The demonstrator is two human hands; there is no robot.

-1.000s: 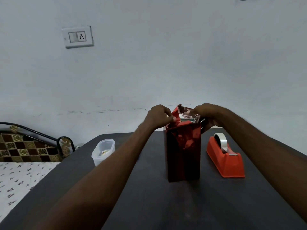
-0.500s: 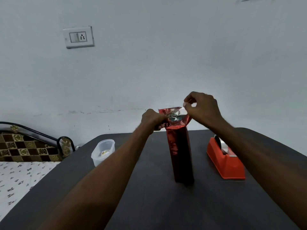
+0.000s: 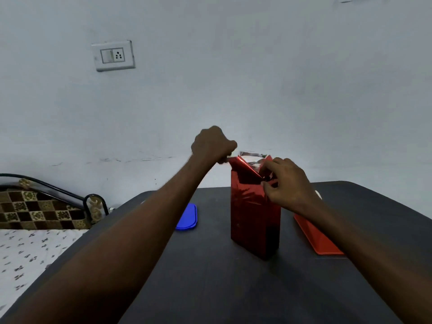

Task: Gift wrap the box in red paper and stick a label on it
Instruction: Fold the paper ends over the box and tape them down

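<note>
A tall box wrapped in shiny red paper (image 3: 253, 218) stands upright on the dark table (image 3: 233, 288). Its top end is open, with loose paper flaps showing a silver inner side. My left hand (image 3: 211, 145) pinches the left flap's corner at the top left of the box. On the right side near the top, my right hand (image 3: 288, 182) pinches a folded red flap, pressing it down against the box. No label is visible.
A red tape dispenser (image 3: 316, 237) lies right of the box, mostly behind my right forearm. A blue lid (image 3: 188, 217) lies left of the box, partly hidden by my left forearm. A bed with patterned sheet (image 3: 28, 249) borders the table's left edge.
The box has turned, showing a wider face. My left hand rose to the top left corner, and my right hand dropped lower onto the right flap. The blue lid is now uncovered.
</note>
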